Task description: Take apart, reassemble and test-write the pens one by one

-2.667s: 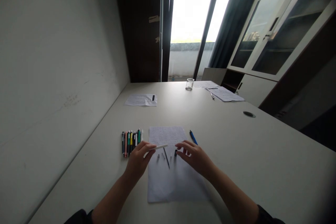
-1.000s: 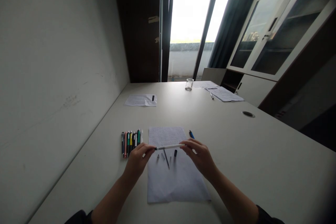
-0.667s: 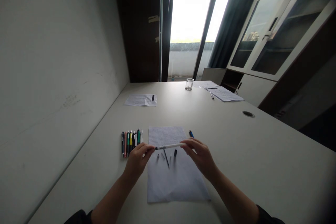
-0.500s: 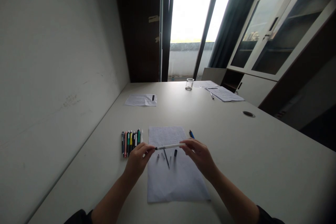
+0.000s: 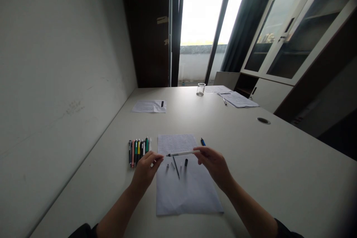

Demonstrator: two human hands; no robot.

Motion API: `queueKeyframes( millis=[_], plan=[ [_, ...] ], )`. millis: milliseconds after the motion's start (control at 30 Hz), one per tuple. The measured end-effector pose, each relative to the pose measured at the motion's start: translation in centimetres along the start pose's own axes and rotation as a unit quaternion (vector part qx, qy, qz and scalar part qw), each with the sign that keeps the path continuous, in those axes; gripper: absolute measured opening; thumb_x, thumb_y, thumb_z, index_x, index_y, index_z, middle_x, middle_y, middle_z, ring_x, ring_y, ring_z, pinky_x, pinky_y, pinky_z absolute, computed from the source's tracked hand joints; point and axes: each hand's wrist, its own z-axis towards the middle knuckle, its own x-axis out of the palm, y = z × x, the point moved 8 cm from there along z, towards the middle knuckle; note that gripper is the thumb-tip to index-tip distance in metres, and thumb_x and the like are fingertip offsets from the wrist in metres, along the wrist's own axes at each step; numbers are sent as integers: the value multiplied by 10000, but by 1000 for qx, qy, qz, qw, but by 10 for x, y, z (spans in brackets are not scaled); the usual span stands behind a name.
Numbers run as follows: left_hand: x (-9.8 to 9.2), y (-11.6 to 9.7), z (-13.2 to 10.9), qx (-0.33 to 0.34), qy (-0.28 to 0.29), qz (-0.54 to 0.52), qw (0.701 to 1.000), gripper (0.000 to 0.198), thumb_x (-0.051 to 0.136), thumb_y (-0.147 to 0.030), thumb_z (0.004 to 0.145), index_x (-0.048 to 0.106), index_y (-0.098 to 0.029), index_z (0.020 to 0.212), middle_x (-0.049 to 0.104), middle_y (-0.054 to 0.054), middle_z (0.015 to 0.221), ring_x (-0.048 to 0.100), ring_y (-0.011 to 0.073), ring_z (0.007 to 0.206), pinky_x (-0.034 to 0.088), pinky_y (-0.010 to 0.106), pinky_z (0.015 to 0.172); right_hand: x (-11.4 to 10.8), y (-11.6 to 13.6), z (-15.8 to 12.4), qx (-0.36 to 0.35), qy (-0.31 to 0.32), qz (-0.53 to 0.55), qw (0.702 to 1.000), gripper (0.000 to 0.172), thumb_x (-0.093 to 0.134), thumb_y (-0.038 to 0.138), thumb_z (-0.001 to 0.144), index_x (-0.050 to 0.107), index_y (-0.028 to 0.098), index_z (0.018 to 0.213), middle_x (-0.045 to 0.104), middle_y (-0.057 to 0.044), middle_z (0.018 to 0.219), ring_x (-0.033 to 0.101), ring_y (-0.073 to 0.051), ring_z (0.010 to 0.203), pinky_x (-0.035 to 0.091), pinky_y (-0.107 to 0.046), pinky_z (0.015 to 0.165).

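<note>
A slim white pen with a dark front end is pinched at its right end by my right hand, held level above the paper. My left hand has thumb and fingertips pressed together just left of the pen's dark end, with a small gap between. Whatever it pinches is too small to make out. On the paper below lie a thin dark refill, a short black cap and several tiny pen parts.
A row of several pens lies left of the paper. Beyond my right hand is a blue pen. Farther back are a printed sheet, a glass jar, and stacked papers with a pen. A wall borders the left.
The white pen has shifted slightly right with my right hand, so its dark end has come away from my left fingertips. My left hand has barely moved.
</note>
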Motion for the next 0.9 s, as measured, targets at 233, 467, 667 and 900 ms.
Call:
queueKeyframes(
  millis=[233, 467, 667, 900],
  plan=[
    [6, 8, -1, -31, 17, 13, 999, 153, 509, -229, 967, 644, -205, 1035, 653, 50, 951, 638, 171, 838, 538, 289, 745, -31, 7, 3, -37, -69, -115, 990, 217, 633, 379, 909, 715, 195, 989, 623, 12, 604, 563, -125, 511, 487, -246, 536],
    [17, 19, -6, -52, 55, 26, 997, 213, 495, -154, 936, 617, -213, 1099, 678, 53, 1010, 661, 182, 915, 560, 305, 803, -32, 14, -4, -189, 11, -275, 943, 149, 590, 263, 946, 688, 210, 1044, 715, -59, 941, 580, -106, 566, 507, -244, 559],
    [20, 20, -7, -54, 76, 50, 994, 230, 499, -152, 930, 613, -205, 1122, 688, 55, 999, 663, 193, 937, 556, 321, 833, -17, 15, -16, -248, 98, -312, 912, 172, 576, 184, 945, 668, 214, 1087, 714, -69, 1039, 686, -155, 796, 578, -269, 692],
    [20, 18, -6, -57, 88, 66, 992, 239, 490, -150, 931, 620, -203, 1125, 695, 60, 1007, 665, 198, 942, 546, 326, 845, 2, 14, -37, -268, 179, -306, 896, 202, 544, 141, 947, 658, 202, 1102, 695, -88, 1102, 681, -195, 976, 593, -338, 829]
  ],
)
